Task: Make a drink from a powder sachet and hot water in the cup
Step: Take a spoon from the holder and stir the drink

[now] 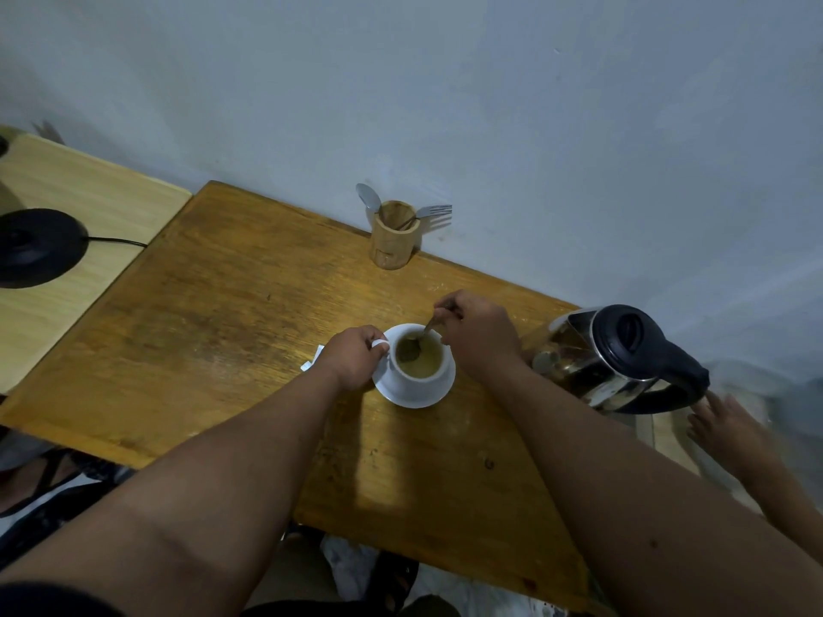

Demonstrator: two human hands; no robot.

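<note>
white paper scraps (313, 358), maybe the torn sachet, are peeking out left of the cup (416, 365), but the left hand (354, 362) is covering most of them, so it is hard to say what they are. the bowl of the spoon (414, 345) is sitting under the greenish-brown liquid in the cup and is looking only like a dark patch; whether powder is floating there i cannot tell. the handle of the cup is mostly hidden by the left fingers, which are closing around it. the right hand (476, 334) is hovering just behind and right of the cup, wrist bent down, with thumb and fingertips pinching together on the top of the spoon's thin handle.

the cup is standing on a white saucer (427, 396), near the middle of the wooden table (213, 331). right of the cup a steel kettle (619, 362) with black lid and handle is resting near the table's edge. a third hand (723, 427), blurred and belonging to another person, is reaching toward the kettle's base from the right; its arm is cut off by the frame. behind the cup, against the wall, a wooden holder (394, 236) is keeping a spoon and a fork. far left of the cup, the black kettle base (38, 247) is lying on a paler table (102, 207), cut by the frame edge.
</note>
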